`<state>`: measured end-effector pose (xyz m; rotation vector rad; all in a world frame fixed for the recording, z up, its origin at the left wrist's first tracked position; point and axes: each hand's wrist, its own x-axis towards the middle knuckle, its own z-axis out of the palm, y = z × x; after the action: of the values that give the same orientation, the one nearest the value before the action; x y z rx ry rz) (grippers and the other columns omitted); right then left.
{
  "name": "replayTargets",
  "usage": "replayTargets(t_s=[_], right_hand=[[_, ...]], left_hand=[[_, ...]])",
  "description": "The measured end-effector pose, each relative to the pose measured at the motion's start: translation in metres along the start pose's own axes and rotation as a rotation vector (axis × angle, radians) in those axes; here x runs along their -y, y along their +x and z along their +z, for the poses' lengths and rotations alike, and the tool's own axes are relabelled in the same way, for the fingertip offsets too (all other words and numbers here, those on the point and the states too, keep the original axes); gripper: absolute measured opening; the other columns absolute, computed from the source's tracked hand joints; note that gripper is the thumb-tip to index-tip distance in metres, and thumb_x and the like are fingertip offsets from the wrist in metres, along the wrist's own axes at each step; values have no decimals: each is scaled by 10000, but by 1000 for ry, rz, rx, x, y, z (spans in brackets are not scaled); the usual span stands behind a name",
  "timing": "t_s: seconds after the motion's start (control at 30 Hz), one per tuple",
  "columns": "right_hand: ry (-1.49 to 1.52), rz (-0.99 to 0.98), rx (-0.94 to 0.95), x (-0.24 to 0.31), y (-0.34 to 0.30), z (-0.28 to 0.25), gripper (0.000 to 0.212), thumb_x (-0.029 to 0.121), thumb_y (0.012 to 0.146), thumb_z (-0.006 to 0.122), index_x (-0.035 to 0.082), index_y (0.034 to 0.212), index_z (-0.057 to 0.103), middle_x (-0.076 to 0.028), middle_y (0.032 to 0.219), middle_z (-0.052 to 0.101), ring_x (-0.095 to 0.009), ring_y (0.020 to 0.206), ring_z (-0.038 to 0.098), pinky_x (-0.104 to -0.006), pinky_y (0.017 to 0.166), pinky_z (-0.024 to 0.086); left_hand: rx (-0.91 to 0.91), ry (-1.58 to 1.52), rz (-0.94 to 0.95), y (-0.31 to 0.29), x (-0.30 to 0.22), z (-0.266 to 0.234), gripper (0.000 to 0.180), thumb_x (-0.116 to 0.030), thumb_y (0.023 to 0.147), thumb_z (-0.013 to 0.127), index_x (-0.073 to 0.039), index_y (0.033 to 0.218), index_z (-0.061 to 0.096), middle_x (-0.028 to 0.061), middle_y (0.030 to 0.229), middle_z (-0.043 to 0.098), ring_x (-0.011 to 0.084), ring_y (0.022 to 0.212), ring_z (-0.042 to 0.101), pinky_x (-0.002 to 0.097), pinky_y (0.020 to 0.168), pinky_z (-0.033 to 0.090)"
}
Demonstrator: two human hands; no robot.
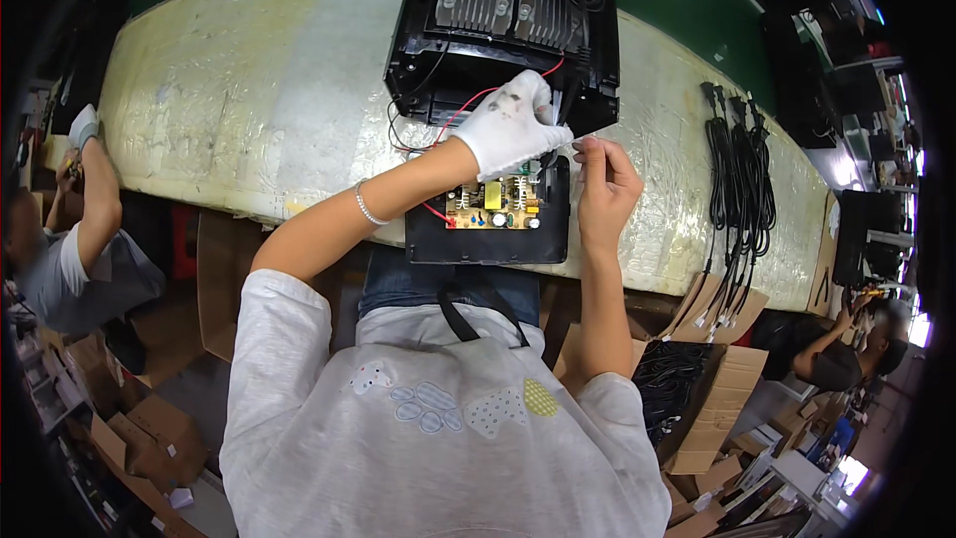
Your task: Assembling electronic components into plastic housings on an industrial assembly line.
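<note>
My left hand (pixel 511 128), in a white glove with dark smudges, reaches over the front of a black housing (pixel 403 75). Its thumb and fingers are curled together beside dark cables; what they grip is hidden. Just to its right, my bare right hand (pixel 607 187) is closed in a pinch near the gloved fingertips. Something thin and pale shows at that pinch, too small to name. Below the glove, a circuit board (pixel 493 201) with a yellow component lies on a flat black panel (pixel 488 247). Red wires (pixel 468 108) and black wires run between housing and board.
A finned metal heat sink (pixel 498 2) sits inside the housing. Black power cords (pixel 739 174) hang over the bench (pixel 239 80) at right, above a cardboard box (pixel 719 408) of cables. A person (pixel 85 259) works at far left, another (pixel 846 349) at far right.
</note>
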<state>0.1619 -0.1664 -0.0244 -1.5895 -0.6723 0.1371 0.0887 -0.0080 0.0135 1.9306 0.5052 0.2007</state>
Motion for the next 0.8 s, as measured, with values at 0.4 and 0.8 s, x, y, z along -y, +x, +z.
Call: replayTargets(t_s=[0.4, 0.8], right_hand=[[-543, -294, 164, 70, 2, -27, 206, 32, 863, 665, -1, 1066, 655, -68, 868, 669, -131, 711, 600, -261, 631, 474], [-981, -914, 1365, 79, 61, 120, 486, 60, 756, 664, 211, 1211, 588, -119, 862, 645, -309, 823, 664, -410, 671, 528]], left_hand=[[-22, 667, 692, -163, 52, -35, 453, -331, 684, 777, -52, 982, 580, 67, 888, 537, 257, 862, 560, 397, 848, 456], [4, 656, 1008, -185, 35, -18, 165, -241, 650, 582, -93, 716, 553, 18, 699, 475, 163, 708, 500, 361, 612, 466]])
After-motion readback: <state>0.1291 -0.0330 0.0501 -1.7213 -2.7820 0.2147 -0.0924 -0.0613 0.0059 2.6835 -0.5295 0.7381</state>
